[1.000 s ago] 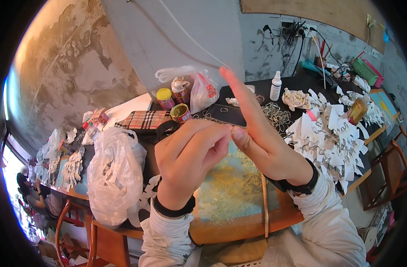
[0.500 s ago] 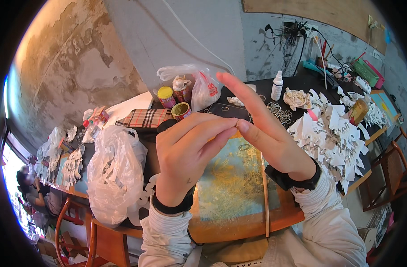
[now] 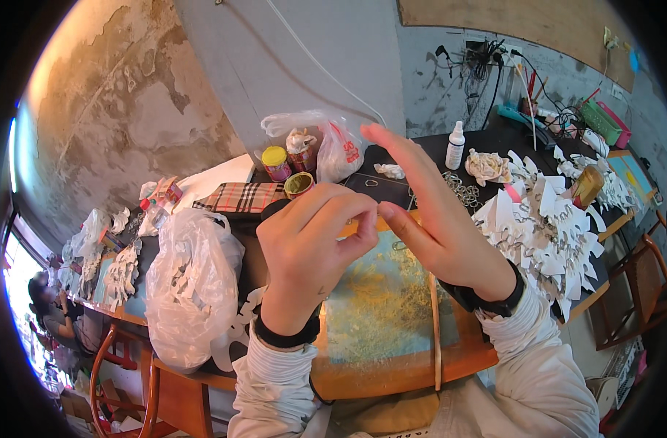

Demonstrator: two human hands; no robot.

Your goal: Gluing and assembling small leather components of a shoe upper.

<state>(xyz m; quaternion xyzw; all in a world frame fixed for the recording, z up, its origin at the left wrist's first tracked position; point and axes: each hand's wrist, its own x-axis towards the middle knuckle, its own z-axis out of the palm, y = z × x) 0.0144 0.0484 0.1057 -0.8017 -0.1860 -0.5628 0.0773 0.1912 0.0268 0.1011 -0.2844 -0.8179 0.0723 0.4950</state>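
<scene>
My left hand (image 3: 304, 252) is raised over the table, its index finger and thumb bent into a pinch. Whatever may be between those fingertips is too small to make out. Close by, my right hand (image 3: 443, 233) has its thumb tip almost at the left fingertips, with its fingers stretched upward and apart from the thumb. Below both hands lies a worn blue and yellow board (image 3: 381, 306). A small metal ring (image 3: 399, 246) shows on it beside the right thumb. Behind the right hand is a heap of metal rings (image 3: 463, 191), partly hidden.
Many white cut pieces (image 3: 538, 226) are piled at right. A stuffed plastic bag (image 3: 191, 292) stands at left. Tins (image 3: 276, 165), a checked pouch (image 3: 238, 196) and a spray bottle (image 3: 455, 144) sit farther back. A wooden stick (image 3: 436, 328) lies along the board. Chairs (image 3: 633, 288) flank the table.
The left fingers have curled more tightly and drawn slightly back from the right hand. The right thumb has shifted a little to the left and the right fingers remain raised.
</scene>
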